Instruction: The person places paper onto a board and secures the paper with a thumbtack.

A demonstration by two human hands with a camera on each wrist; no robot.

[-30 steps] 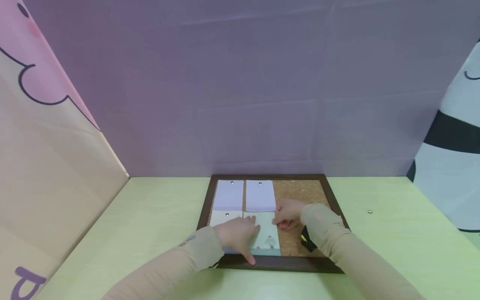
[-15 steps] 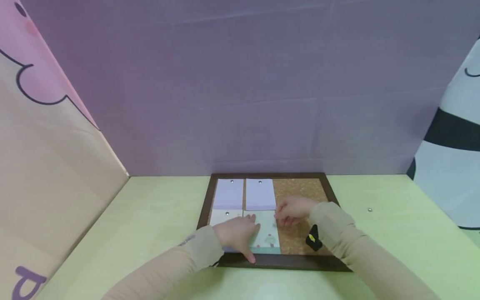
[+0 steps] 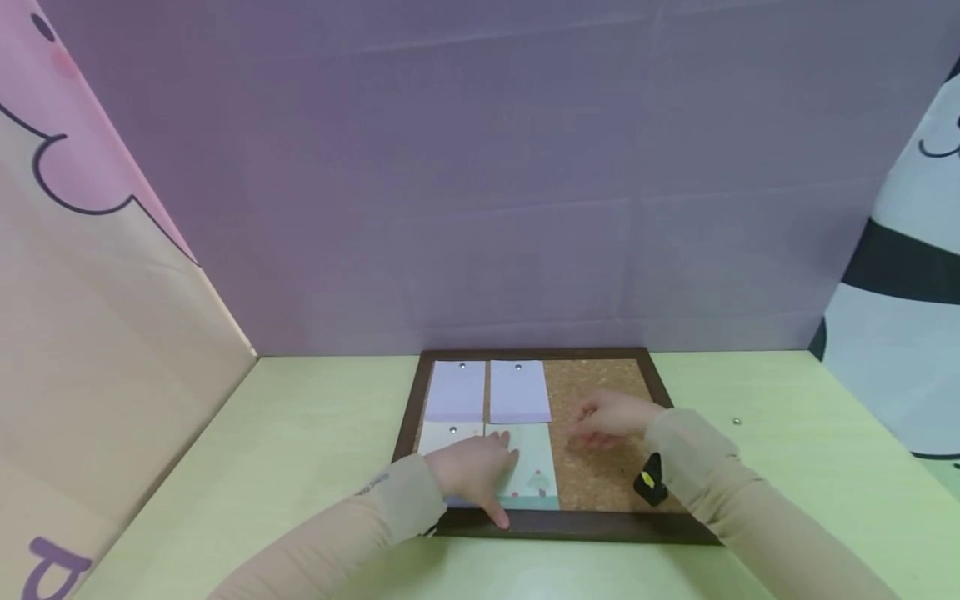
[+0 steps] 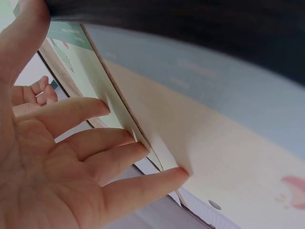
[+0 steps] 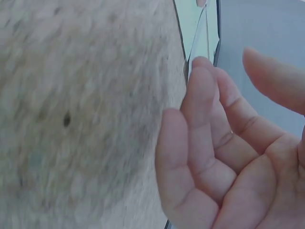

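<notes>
My left hand (image 3: pixel 474 471) lies over the lower cards on a framed cork board (image 3: pixel 596 379), fingers spread. Its fingertips touch a pale green card (image 3: pixel 538 458) with a small tree print and, in the left wrist view, the cream card (image 4: pixel 200 138) with a blue band beside it. A silver tack (image 3: pixel 453 430) sits at the top of the cream card. Over the bare cork to the right hovers my right hand (image 3: pixel 615 414). The right wrist view shows its fingers (image 5: pixel 200 109) loosely bent, the thumb apart, and nothing held.
Two lavender cards, one on the left (image 3: pixel 455 392) and one on the right (image 3: pixel 521 396), are tacked along the board's top. A loose silver tack (image 3: pixel 737 421) lies on the pale table (image 3: pixel 780 483). A purple backdrop (image 3: pixel 480 208) stands behind the board.
My right hand has moved right, away from the edge of the green card, and its thumb and fingers have come apart. My left hand stays in place.
</notes>
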